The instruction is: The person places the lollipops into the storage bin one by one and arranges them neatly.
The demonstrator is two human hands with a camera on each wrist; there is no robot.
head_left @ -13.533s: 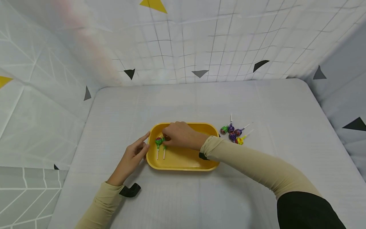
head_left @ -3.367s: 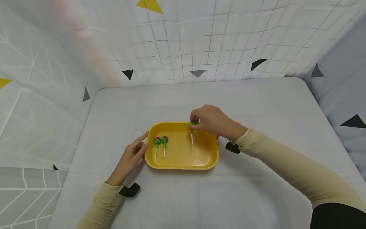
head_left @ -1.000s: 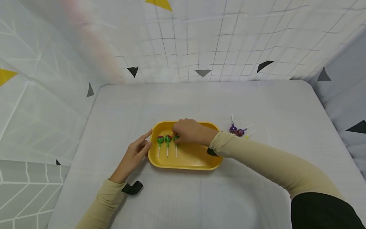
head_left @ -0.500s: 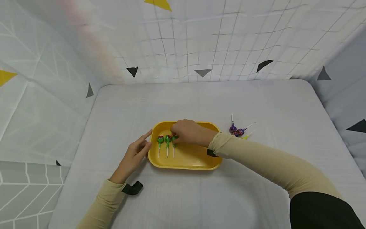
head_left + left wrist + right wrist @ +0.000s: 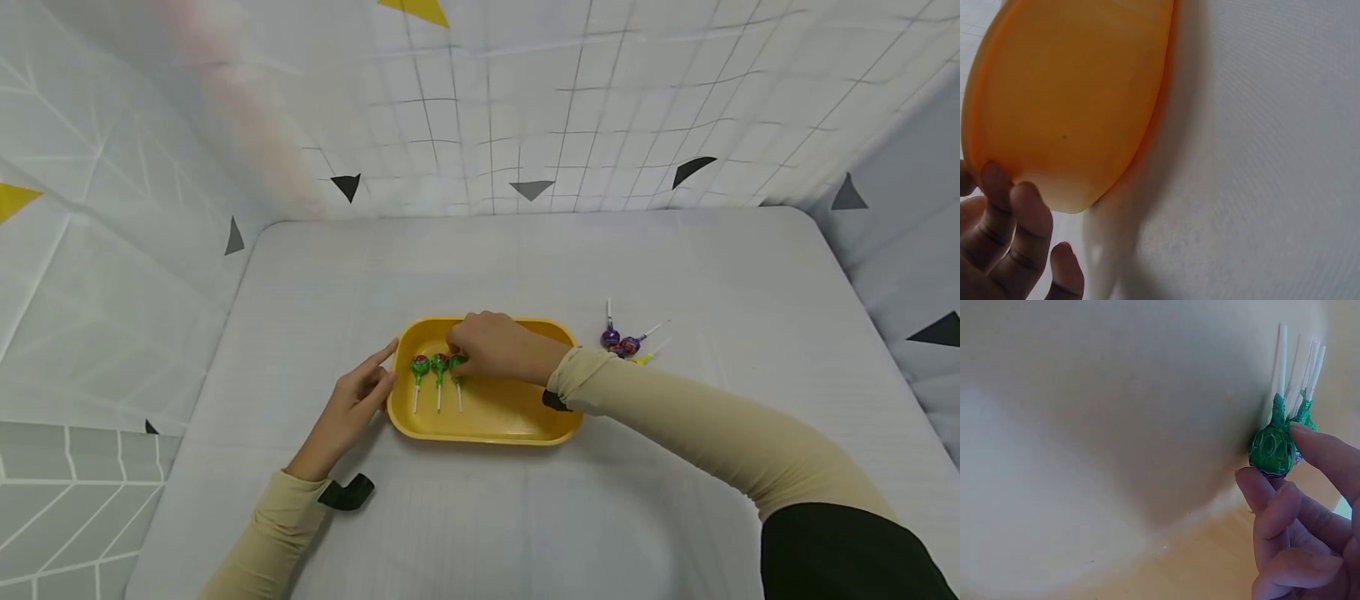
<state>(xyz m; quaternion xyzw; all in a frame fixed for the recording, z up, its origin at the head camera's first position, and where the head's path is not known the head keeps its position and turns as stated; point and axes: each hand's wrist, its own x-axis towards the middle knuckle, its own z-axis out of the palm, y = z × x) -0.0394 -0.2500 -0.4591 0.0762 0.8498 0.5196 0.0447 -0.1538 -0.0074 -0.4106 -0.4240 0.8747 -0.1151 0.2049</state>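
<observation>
Third green lollipop (image 5: 1270, 450) is now inside the tray (image 5: 517, 408), toward its left end, beside two green lollipops (image 5: 420, 365); a few seconds ago it was up at the tray's far rim. Last half second: just a slight stick shift, so probably being straightened. Right hand (image 5: 491, 346) pinches it, thumb against fingers; can't tell if it's resting on the tray bottom. Row's at three, this one not let go. Left hand (image 5: 356, 400) touches the tray's left rim, not wrapped round. Purple lollipops (image 5: 611, 337) and a yellow lollipop (image 5: 642, 359) lie on the counter (image 5: 480, 517), right of the tray.
</observation>
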